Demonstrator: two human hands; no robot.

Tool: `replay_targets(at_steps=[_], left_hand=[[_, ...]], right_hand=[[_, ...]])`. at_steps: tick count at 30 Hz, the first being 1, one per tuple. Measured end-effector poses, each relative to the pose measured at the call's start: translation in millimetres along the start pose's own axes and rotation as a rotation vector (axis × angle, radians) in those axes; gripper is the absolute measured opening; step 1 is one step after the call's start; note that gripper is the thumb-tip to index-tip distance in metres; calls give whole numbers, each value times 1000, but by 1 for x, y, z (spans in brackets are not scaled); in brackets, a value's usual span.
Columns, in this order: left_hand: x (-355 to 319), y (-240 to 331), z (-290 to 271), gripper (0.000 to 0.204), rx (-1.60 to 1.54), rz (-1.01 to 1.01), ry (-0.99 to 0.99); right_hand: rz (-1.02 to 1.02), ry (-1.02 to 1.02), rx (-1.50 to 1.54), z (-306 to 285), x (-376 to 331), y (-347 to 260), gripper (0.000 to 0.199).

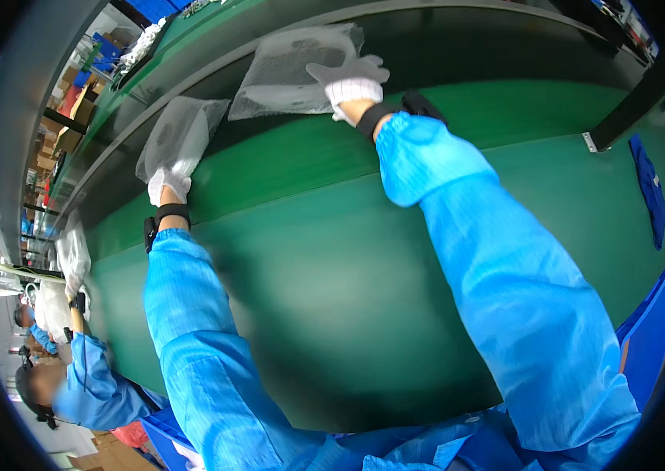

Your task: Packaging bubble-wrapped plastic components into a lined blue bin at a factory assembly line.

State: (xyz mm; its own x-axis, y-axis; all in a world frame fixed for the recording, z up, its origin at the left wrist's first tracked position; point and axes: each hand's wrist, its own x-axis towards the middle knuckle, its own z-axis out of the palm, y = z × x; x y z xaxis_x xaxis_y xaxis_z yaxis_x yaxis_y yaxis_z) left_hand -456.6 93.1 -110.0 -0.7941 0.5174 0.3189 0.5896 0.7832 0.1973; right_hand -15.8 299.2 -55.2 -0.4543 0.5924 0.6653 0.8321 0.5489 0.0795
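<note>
My left hand (170,187), in a white glove, is closed on the near end of a translucent plastic bag (181,133) that looks like bubble wrap. Farther away and to the right lies a larger bag of the same kind (289,72), flat across the far edge of the green work surface (332,259). At that bag's right side is my right hand (354,78), in a white and grey glove, fingers spread and touching or just over it. Whether either bag has contents I cannot make out.
A metal rail (395,11) runs along the far side, with a dark post (629,106) at the right. A dark blue cloth (650,192) lies at the right edge, above a blue bin (650,330). At the left, a co-worker in a blue sleeve (100,385) handles a clear bag (73,251).
</note>
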Motion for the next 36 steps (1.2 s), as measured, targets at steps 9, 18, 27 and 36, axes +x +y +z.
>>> replay_targets(at_steps=[9,18,27,36], left_hand=[[-16,38,18,19,-345,-94,-57],[-200,146,-135,19,-990,-154,-341],[-408,259,-193,23,-1069,77,-729],[-509,268,-222,42,-1166,119,-812]], right_hand=[[123,-509,34,16,24,41,18],[848,-342,1140,-91,-69,184,16],[635,-188,968,-220,-203,235,29],[-54,-296,-6,-260,-267,225,16]])
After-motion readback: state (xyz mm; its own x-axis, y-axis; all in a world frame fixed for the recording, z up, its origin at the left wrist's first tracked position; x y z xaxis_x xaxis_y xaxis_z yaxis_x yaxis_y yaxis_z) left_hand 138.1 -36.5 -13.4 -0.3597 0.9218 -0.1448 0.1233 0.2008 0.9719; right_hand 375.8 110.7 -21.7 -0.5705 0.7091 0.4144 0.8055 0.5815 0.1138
